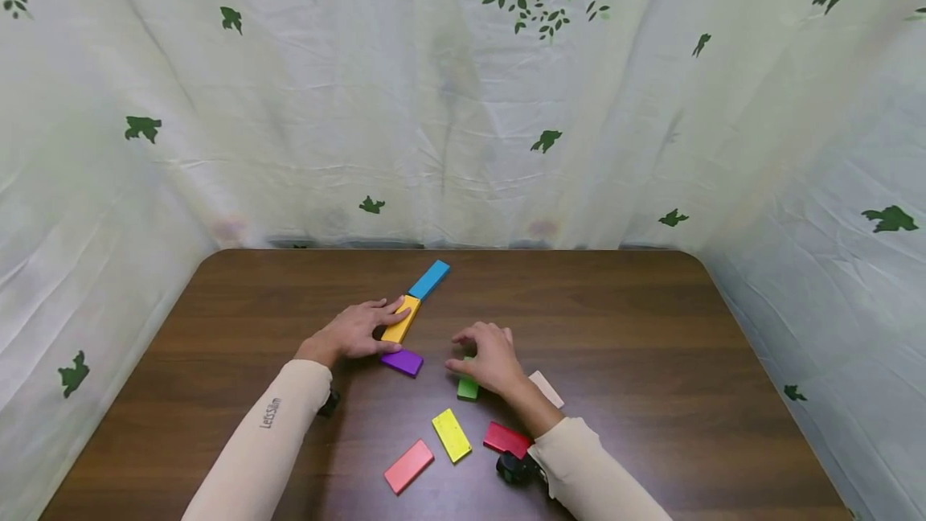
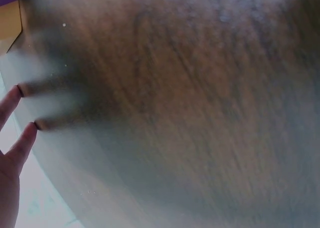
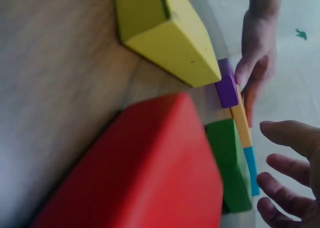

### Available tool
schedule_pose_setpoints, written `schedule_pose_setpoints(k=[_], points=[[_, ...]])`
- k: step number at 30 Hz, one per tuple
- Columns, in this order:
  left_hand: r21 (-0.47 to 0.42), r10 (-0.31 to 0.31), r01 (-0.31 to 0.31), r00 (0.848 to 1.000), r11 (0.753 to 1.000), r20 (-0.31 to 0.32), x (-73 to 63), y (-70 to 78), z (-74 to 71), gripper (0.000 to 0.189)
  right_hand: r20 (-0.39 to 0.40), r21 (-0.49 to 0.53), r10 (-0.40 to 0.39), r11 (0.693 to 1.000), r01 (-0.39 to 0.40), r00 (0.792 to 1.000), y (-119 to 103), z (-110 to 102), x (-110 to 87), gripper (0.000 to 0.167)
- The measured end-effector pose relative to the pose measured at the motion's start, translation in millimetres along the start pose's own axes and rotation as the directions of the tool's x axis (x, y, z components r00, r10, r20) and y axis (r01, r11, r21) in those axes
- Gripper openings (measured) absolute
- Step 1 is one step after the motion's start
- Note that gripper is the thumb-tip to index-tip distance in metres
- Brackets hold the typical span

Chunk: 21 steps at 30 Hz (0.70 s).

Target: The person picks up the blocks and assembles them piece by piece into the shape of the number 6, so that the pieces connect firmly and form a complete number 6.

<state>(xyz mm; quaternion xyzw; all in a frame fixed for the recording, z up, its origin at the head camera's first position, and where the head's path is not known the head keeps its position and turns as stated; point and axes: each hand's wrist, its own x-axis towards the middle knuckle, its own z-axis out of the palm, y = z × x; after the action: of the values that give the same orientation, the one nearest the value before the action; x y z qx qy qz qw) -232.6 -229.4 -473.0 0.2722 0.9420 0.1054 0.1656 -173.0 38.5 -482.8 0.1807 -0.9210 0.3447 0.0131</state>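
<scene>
The left hand (image 1: pixel 354 330) is touching the orange block (image 1: pixel 395 332) with spread fingers — the right hand (image 1: pixel 493 358) is hovering near the green block (image 1: pixel 467 389), fingers parted, empty.

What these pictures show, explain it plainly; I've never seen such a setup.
There is no robot, only a person's bare left hand and right hand. The wide picture looks down from a head camera; the other two come from a wrist camera on each arm. On the table lie a blue block, an orange block, a purple block, a green block, a white block, a red block, a yellow block and a pink block. The left hand touches the orange block; the right hand hovers near the green block, nothing in its grip.
</scene>
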Motion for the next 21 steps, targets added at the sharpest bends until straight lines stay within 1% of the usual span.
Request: schedule_pose_setpoints(k=[7,13,15,21], points=[[0.000,0.010,-0.010,1.000,1.000,-0.010,0.0,-0.5,0.2,0.072,0.027,0.050,-0.002,0.999,0.000,1.000,7,-7,-13.2,0.039],[0.010,0.036,-0.035,0.999,0.999,-0.028,0.1,-2.0,0.9,0.072,0.068,0.044,0.028,0.999,-0.031,0.997,8,-8,-23.7,0.050],[0.013,0.041,-0.041,0.999,0.999,-0.029,0.3,-2.6,1.4,0.072,0.064,0.034,0.035,0.999,-0.038,0.997,8,-6,-27.7,0.054],[0.006,0.025,-0.025,0.999,1.000,-0.024,0.4,-2.7,2.9,0.073,0.038,-0.007,0.050,0.999,-0.050,0.998,10,-3,-39.1,0.061]])
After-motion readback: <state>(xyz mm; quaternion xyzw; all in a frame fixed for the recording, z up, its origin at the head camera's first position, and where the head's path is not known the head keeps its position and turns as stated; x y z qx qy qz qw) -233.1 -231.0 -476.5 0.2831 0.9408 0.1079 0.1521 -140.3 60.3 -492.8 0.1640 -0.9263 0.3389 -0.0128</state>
